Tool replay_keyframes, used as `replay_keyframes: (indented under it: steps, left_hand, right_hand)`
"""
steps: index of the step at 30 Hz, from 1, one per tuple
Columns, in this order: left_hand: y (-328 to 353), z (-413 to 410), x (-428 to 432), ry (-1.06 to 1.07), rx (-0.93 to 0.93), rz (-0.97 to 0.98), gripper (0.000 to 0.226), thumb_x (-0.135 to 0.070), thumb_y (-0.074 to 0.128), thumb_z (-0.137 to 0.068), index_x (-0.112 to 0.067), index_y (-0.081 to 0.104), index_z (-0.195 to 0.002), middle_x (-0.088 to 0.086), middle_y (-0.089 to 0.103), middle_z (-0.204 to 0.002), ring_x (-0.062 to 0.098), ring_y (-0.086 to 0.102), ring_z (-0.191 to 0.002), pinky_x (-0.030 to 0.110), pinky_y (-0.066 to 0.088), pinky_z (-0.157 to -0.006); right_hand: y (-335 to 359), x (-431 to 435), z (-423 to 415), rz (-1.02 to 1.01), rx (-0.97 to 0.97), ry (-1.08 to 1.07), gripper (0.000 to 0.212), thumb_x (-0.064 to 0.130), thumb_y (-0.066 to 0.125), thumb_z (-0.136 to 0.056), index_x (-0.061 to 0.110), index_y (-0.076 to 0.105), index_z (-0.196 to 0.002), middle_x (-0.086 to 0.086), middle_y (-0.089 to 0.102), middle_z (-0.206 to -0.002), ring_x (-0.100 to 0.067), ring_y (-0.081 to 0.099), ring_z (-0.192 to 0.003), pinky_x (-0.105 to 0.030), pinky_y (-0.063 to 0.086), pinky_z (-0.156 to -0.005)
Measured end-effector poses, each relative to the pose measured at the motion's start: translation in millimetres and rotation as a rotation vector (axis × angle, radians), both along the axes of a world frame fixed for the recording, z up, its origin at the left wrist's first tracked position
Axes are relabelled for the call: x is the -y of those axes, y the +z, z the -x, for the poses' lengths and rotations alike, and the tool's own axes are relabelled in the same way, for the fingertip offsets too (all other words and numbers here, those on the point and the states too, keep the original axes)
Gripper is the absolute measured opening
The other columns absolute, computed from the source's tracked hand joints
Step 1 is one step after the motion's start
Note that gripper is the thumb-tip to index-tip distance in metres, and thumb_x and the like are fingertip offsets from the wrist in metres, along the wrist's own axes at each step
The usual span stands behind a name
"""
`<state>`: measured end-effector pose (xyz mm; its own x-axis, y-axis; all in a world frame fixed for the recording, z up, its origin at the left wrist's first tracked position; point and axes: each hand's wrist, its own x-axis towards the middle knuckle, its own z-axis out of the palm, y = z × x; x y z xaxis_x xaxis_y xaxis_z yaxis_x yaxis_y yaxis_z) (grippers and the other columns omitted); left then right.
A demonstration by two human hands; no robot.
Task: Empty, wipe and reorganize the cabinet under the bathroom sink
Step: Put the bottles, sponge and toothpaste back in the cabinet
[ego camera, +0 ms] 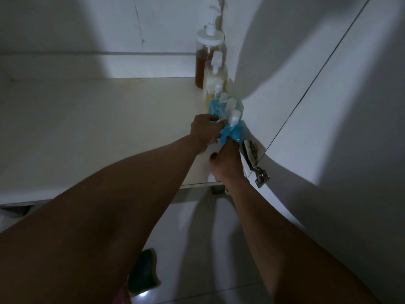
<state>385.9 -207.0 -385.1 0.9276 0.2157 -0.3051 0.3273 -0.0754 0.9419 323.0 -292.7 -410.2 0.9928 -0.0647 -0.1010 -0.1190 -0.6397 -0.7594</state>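
A row of pump bottles stands along the right wall of the cabinet floor (pixel 98 128). At the back is a tall amber bottle (pixel 202 64) with a white cap, then a pale yellow bottle (pixel 215 81), then blue pump bottles (pixel 213 107). The nearest blue bottle (pixel 233 132) is held between both hands. My left hand (pixel 206 132) grips its left side with curled fingers. My right hand (pixel 225 159) holds it from below, fingers curled round its base.
The open cabinet door (pixel 328 117) stands at the right, with metal hinges (pixel 255 163) just beside my right hand. The cabinet's front edge (pixel 197 184) runs below my hands. A tiled floor (pixel 208 249) and a dark green shoe (pixel 143 273) lie below.
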Motion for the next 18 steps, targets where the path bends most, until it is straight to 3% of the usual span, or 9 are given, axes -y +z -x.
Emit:
replay_keyframes:
  steps: [4,10,13,16,18]
  left_hand:
    - [-0.7,-0.4,-1.2,-0.002,-0.013,0.012,0.053,-0.030,0.079,-0.083,-0.010,0.061,-0.129,0.014,0.071,-0.105,0.024,0.074,-0.085,0.042,0.062,-0.076]
    - [13.4,16.8,-10.8,-0.047,-0.038,-0.082,0.044,-0.030,0.070,-0.090,-0.011,0.062,-0.129,0.014,0.071,-0.105,0.029,0.071,-0.096,0.043,0.062,-0.078]
    - [25.8,37.7,-26.1,-0.071,0.000,-0.285,0.046,-0.038,0.071,-0.087,-0.013,0.064,-0.125,0.010,0.071,-0.109,0.028,0.071,-0.095,0.043,0.061,-0.082]
    - [40.8,67.6,-46.0,-0.152,0.030,-0.533,0.045,-0.042,0.070,-0.087,-0.014,0.064,-0.121,0.007,0.067,-0.115,0.024,0.068,-0.097,0.044,0.057,-0.090]
    - [52.2,91.5,-60.7,-0.181,0.022,-0.618,0.044,-0.043,0.069,-0.088,-0.014,0.063,-0.122,0.007,0.066,-0.118,0.024,0.067,-0.098,0.044,0.056,-0.091]
  right_hand:
    - [0.3,1.9,-1.6,0.065,-0.069,0.026,0.052,0.009,0.054,-0.090,0.009,0.032,-0.137,-0.010,0.052,-0.118,-0.018,0.057,-0.094,-0.028,0.049,-0.076]
    - [5.9,1.3,15.1,-0.025,-0.044,0.033,0.047,0.008,0.058,-0.085,0.012,0.043,-0.130,-0.007,0.055,-0.121,-0.023,0.058,-0.108,-0.038,0.054,-0.093]
    - [15.3,3.4,30.0,-0.040,-0.055,0.027,0.048,0.006,0.055,-0.083,0.012,0.045,-0.130,-0.008,0.057,-0.122,-0.025,0.058,-0.113,-0.041,0.052,-0.098]
    - [35.2,7.7,50.6,-0.002,-0.079,0.051,0.045,0.001,0.053,-0.088,0.008,0.047,-0.132,-0.002,0.056,-0.120,-0.018,0.056,-0.114,-0.026,0.044,-0.097]
    - [48.2,9.1,66.4,0.027,-0.081,0.073,0.051,0.003,0.052,-0.089,0.007,0.042,-0.139,-0.009,0.052,-0.133,-0.024,0.052,-0.124,-0.029,0.041,-0.101]
